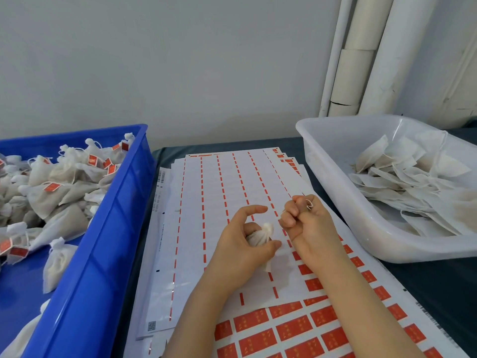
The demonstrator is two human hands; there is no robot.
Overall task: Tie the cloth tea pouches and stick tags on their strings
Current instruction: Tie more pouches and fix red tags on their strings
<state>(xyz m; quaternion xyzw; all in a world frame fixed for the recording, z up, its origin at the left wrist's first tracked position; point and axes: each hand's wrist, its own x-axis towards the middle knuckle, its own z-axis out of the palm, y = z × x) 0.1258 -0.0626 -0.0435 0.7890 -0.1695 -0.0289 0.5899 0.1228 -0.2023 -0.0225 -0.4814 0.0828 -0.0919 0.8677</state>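
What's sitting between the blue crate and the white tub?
In the head view, stacked tag sheets, with the left hand gripping a pouch over them.

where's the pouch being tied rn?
Head view, centre: pouch gripped in the left hand above the tag sheets, right hand holding its string, between blue bin left and white tub right.

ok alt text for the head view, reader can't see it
A left hand grips a small cloth pouch while the right hand pinches its string above sheets of red tag stickers. A blue crate of tagged pouches sits left, a white tub of flat pouches right.
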